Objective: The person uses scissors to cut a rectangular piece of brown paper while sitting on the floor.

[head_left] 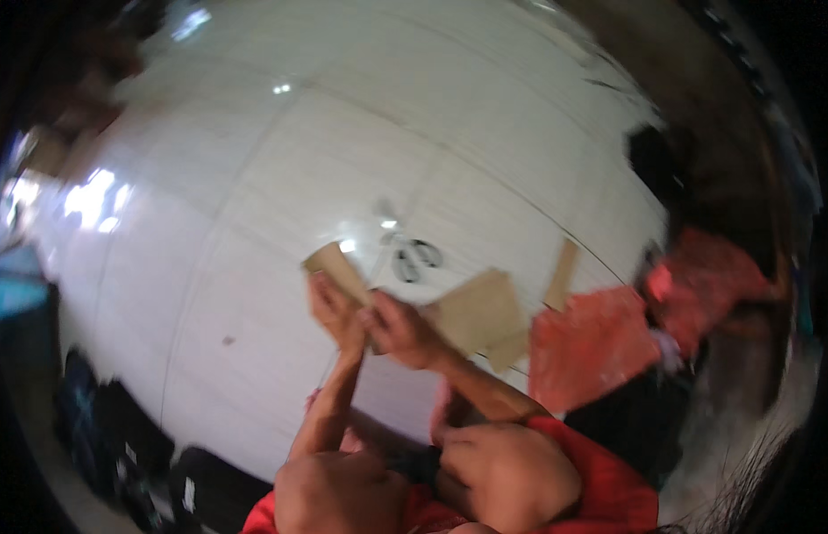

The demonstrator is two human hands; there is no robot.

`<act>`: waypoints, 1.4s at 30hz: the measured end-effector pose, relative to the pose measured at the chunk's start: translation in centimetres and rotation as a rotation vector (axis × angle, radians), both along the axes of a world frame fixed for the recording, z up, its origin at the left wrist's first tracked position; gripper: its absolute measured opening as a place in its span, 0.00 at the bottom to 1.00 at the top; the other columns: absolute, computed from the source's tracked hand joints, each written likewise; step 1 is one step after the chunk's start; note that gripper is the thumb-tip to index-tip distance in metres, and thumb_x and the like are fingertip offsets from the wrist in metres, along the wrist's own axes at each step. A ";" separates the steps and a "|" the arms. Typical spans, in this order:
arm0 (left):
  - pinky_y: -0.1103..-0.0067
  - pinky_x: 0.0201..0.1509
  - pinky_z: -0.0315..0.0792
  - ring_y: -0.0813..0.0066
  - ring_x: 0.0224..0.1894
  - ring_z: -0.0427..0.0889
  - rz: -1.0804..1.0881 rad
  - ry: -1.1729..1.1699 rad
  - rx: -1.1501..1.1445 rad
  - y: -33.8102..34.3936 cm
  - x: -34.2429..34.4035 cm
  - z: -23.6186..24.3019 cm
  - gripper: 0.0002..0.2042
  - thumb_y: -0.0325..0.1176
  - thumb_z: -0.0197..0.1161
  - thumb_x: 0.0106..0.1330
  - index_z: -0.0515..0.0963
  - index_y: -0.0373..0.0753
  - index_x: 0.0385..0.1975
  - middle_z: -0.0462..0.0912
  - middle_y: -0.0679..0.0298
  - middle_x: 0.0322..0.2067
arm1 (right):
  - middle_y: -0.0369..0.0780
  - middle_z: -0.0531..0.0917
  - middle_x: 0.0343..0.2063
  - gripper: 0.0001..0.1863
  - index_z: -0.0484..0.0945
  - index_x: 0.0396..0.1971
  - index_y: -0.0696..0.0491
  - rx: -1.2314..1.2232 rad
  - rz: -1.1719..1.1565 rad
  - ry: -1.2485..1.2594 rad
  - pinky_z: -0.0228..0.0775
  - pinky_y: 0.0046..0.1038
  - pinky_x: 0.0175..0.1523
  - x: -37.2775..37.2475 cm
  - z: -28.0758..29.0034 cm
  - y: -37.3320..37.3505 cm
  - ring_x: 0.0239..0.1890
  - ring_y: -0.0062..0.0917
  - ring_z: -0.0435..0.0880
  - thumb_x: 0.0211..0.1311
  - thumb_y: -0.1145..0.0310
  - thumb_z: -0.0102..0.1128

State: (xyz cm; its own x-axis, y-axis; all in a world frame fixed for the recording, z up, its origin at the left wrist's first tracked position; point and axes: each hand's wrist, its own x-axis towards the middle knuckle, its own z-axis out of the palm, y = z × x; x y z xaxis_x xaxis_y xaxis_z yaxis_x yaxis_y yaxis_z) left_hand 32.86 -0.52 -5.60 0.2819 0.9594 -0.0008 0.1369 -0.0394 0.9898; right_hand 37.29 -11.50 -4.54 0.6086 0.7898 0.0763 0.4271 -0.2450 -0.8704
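Note:
A tan piece of paper or thin card (341, 271), which looks curved or folded, is between my two hands above the tiled floor. My left hand (337, 313) is closed on its left side. My right hand (403, 331) grips its right edge near the lower end, close beside the left one; the fingers are slightly blurred. Beyond my hands a pair of scissors (416, 261) with black handles lies on the floor. More tan sheets (482, 310) lie to the right of my right hand, partly behind it.
A narrow tan strip (564, 272) lies farther right, by a red-orange plastic sheet (592, 343). Another red plastic bundle (712, 280) is at the right, near dark furniture (730, 160). Black bags (214, 485) sit at the lower left. A blue box (20, 285) stands at the left edge.

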 end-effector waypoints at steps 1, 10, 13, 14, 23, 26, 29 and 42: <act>0.73 0.45 0.70 0.69 0.38 0.74 -0.085 0.048 -0.006 1.4 -1.3 -1.1 0.19 0.41 0.41 0.81 0.73 0.29 0.44 0.76 0.58 0.35 | 0.51 0.82 0.30 0.13 0.72 0.50 0.57 -0.180 -0.048 0.094 0.73 0.43 0.40 -1.6 1.4 1.5 0.37 0.47 0.83 0.73 0.65 0.53; 0.83 0.30 0.65 0.82 0.24 0.71 -0.451 0.034 -0.320 0.6 -2.1 -0.2 0.22 0.47 0.37 0.82 0.74 0.36 0.42 0.77 0.66 0.26 | 0.39 0.82 0.46 0.17 0.77 0.53 0.56 -0.066 -0.867 0.152 0.71 0.28 0.56 13.4 -3.6 -15.8 0.49 0.22 0.78 0.75 0.60 0.53; 0.84 0.27 0.65 0.83 0.22 0.70 -0.457 0.068 -0.339 0.8 -3.1 -0.7 0.22 0.47 0.37 0.82 0.75 0.36 0.42 0.77 0.66 0.25 | 0.50 0.84 0.45 0.22 0.78 0.50 0.62 -0.188 -0.845 0.137 0.71 0.38 0.56 18.6 -0.7 -23.8 0.50 0.38 0.82 0.75 0.57 0.49; 0.84 0.27 0.65 0.83 0.22 0.70 -0.468 0.075 -0.389 0.3 -2.9 -0.7 0.22 0.47 0.37 0.81 0.75 0.36 0.42 0.77 0.66 0.25 | 0.50 0.84 0.45 0.22 0.78 0.50 0.62 -0.203 -0.854 0.116 0.71 0.38 0.56 20.0 -1.2 -26.6 0.50 0.38 0.82 0.75 0.57 0.49; 0.74 0.32 0.75 0.69 0.28 0.81 -0.748 0.388 -0.064 -0.2 -3.1 -4.6 0.13 0.39 0.57 0.74 0.77 0.34 0.42 0.83 0.58 0.28 | 0.51 0.75 0.50 0.35 0.71 0.57 0.60 -0.581 -0.625 -0.362 0.66 0.46 0.60 10.6 -4.0 -18.7 0.56 0.47 0.72 0.56 0.52 0.70; 0.70 0.39 0.78 0.60 0.39 0.82 -0.976 0.349 -0.058 -3.9 -2.7 -5.3 0.18 0.29 0.66 0.66 0.75 0.36 0.55 0.80 0.53 0.42 | 0.50 0.74 0.52 0.41 0.69 0.59 0.60 -0.765 -0.647 -0.229 0.67 0.44 0.60 9.1 -5.5 -17.2 0.56 0.47 0.72 0.50 0.52 0.75; 0.68 0.43 0.78 0.57 0.44 0.80 -1.031 0.304 0.049 -5.7 -3.3 -6.7 0.25 0.25 0.67 0.62 0.70 0.37 0.61 0.74 0.50 0.51 | 0.49 0.74 0.53 0.39 0.70 0.59 0.58 -0.711 -0.574 -0.195 0.68 0.44 0.60 8.6 -6.0 -16.5 0.58 0.47 0.71 0.49 0.57 0.76; 0.60 0.49 0.73 0.45 0.48 0.75 -0.955 0.428 0.208 -7.3 -1.8 -7.0 0.21 0.25 0.67 0.58 0.68 0.33 0.50 0.69 0.49 0.49 | 0.40 0.84 0.28 0.14 0.82 0.42 0.58 -0.483 -0.590 0.197 0.76 0.28 0.40 8.0 -4.3 -25.3 0.31 0.28 0.84 0.54 0.79 0.60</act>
State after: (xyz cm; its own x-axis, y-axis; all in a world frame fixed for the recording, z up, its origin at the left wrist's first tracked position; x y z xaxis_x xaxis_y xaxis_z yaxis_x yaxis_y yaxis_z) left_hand 31.02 -7.80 -12.56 0.9322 0.3341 -0.1392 0.2946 -0.4771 0.8280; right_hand 45.29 -36.82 -8.85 0.9041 0.2507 -0.3461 -0.0422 -0.7535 -0.6561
